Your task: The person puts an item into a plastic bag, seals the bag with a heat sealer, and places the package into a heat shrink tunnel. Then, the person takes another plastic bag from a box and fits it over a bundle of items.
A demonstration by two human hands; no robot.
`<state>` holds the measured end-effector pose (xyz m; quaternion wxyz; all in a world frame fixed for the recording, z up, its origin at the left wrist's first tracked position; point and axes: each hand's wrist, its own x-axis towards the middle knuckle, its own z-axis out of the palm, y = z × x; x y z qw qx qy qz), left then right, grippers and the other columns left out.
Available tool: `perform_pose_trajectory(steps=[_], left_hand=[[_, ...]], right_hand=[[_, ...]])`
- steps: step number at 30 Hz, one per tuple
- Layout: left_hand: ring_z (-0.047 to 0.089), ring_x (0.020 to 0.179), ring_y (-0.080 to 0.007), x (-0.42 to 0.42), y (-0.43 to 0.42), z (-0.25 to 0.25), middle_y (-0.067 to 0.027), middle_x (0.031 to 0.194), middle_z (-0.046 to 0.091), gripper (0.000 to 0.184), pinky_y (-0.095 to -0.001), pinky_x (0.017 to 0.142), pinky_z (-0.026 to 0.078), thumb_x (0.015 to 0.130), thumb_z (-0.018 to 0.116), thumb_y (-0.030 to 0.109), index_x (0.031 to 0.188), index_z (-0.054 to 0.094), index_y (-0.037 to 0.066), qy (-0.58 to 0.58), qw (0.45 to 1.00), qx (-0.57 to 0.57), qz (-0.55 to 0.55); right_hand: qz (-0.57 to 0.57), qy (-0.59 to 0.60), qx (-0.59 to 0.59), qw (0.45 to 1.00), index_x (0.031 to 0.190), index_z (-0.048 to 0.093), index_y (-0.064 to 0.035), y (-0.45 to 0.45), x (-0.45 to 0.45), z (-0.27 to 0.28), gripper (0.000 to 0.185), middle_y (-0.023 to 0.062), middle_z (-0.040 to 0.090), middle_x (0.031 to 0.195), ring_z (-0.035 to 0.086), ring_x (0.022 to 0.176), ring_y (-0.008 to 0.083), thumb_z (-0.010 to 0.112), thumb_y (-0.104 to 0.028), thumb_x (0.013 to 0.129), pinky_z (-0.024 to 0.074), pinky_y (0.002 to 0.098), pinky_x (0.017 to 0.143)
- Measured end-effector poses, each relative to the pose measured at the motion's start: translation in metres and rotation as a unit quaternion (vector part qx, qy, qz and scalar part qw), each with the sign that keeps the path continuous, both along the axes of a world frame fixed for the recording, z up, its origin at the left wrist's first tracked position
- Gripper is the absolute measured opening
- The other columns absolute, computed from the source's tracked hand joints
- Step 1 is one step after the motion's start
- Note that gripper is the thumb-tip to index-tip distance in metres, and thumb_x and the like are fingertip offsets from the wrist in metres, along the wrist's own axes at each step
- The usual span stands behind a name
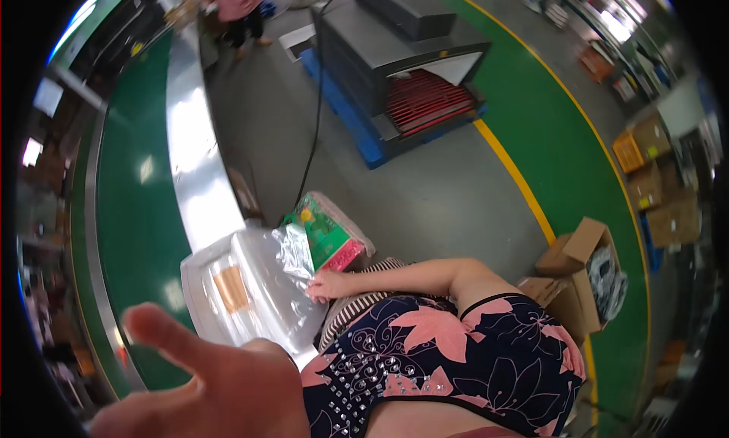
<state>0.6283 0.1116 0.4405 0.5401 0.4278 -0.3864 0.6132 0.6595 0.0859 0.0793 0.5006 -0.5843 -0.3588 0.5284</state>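
Observation:
My left hand (pixel 220 385) is raised close to the camera, thumb stretched out and apart from the other fingers, with nothing in it. My right hand (pixel 328 284) is lower down, its fingers closed on the edge of a crinkled clear plastic bag (pixel 295 249). Beside it lies a whitish, translucent plastic-looking container (pixel 262 286) with a brown rectangular patch (pixel 231 289), at the metal edge of the conveyor. Just past my right hand sits a green and pink printed package (pixel 326 229) in clear wrapping.
A green conveyor belt (pixel 137 180) with a shiny metal side rail (pixel 194 134) runs along the left. A dark machine (pixel 357 50) with red rollers (pixel 427 102) stands on a blue pallet (pixel 342 115). An open cardboard box (pixel 581 244) is at the right. A person in pink (pixel 237 1) stands farther off.

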Motion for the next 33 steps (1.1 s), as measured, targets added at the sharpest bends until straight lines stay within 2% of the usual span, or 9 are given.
perform_pose_trajectory(steps=[2,4,6,9,15,17,25,30,33], left_hand=[[0.029,0.132,-0.0370,-0.010,0.012,-0.028,-0.0175,0.139,0.034,0.044,-0.0597,0.109,0.015,0.092,0.040,0.055,0.127,0.053,0.032,0.113,0.993,-0.018,-0.039],[0.046,0.116,-0.0355,-0.017,0.023,-0.045,-0.0176,0.123,0.048,0.046,-0.0517,0.101,0.033,0.093,0.043,0.051,0.116,0.055,0.014,0.283,0.940,0.064,0.180],[0.052,0.082,-0.0234,-0.006,0.020,-0.064,-0.0111,0.090,0.047,0.025,-0.0423,0.080,0.042,0.087,0.057,0.024,0.090,0.044,0.004,0.356,0.915,0.011,0.191],[0.048,0.073,-0.0140,-0.012,0.052,-0.142,-0.0065,0.080,0.048,0.006,-0.0249,0.070,0.041,0.091,0.046,-0.001,0.087,0.044,0.003,0.528,0.832,-0.023,0.168],[0.033,0.052,-0.0116,-0.078,0.096,-0.287,-0.0038,0.054,0.035,0.030,-0.0291,0.046,0.031,0.095,0.050,0.013,0.069,0.041,0.001,0.703,0.645,0.036,0.297],[0.034,0.054,-0.0153,-0.099,0.096,-0.302,-0.0059,0.057,0.036,0.027,-0.0317,0.049,0.033,0.093,0.052,0.010,0.071,0.041,0.000,0.724,0.597,0.013,0.346],[0.048,0.082,-0.0282,-0.120,0.101,-0.334,-0.0153,0.091,0.047,0.009,-0.0358,0.072,0.042,0.088,0.054,0.001,0.093,0.047,-0.003,0.683,0.617,0.016,0.391],[0.042,0.118,-0.0399,-0.112,0.109,-0.316,-0.0246,0.130,0.039,0.035,-0.0423,0.097,0.036,0.088,0.053,0.004,0.122,0.045,-0.003,0.659,0.539,0.162,0.499],[0.033,0.129,-0.0423,-0.118,0.122,-0.326,-0.0270,0.141,0.029,0.055,-0.0431,0.107,0.027,0.089,0.054,0.008,0.137,0.030,-0.003,0.750,0.536,0.116,0.369]], right_hand=[[-0.017,-0.008,-0.008,1.000,0.078,0.065,0.0008,0.000,-0.001,0.003,0.038,0.0048,0.063,0.065,0.059,0.057,0.0126,0.051,-0.031,0.091,0.0466,0.0279,0.055],[-0.040,0.006,-0.020,0.999,0.078,0.065,0.0004,0.003,-0.005,-0.004,0.038,0.0048,0.064,0.065,0.058,0.056,0.0115,0.050,-0.032,0.092,0.0466,0.0263,0.053],[-0.059,0.001,-0.018,0.998,0.076,0.065,-0.0009,0.001,-0.008,-0.010,0.039,0.0042,0.063,0.065,0.057,0.055,0.0112,0.049,-0.033,0.092,0.0468,0.0266,0.052],[-0.087,0.018,-0.008,0.996,0.074,0.065,-0.0024,-0.003,-0.010,-0.014,0.042,0.0032,0.063,0.064,0.057,0.054,0.0107,0.047,-0.034,0.093,0.0465,0.0263,0.051],[-0.120,0.022,-0.004,0.993,0.067,0.065,-0.0036,-0.003,-0.013,-0.013,0.048,0.0035,0.061,0.059,0.053,0.048,0.0115,0.049,-0.042,0.093,0.0407,0.0262,0.042],[-0.132,0.038,-0.041,0.990,0.067,0.065,-0.0035,-0.004,-0.016,-0.007,0.051,0.0037,0.059,0.057,0.053,0.048,0.0113,0.049,-0.044,0.093,0.0400,0.0262,0.041],[-0.112,0.049,0.004,0.993,0.069,0.067,-0.0045,0.003,-0.015,0.009,0.052,0.0011,0.062,0.062,0.054,0.051,0.0103,0.046,-0.045,0.094,0.0442,0.0260,0.049],[-0.080,0.061,0.039,0.994,0.064,0.063,-0.0057,0.004,-0.004,0.012,0.052,0.0013,0.060,0.061,0.052,0.050,0.0094,0.044,-0.043,0.095,0.0416,0.0257,0.047],[-0.104,0.056,0.081,0.990,0.066,0.065,-0.0057,-0.002,0.007,0.030,0.054,-0.0006,0.058,0.057,0.052,0.051,0.0071,0.044,-0.046,0.095,0.0428,0.0253,0.049]])
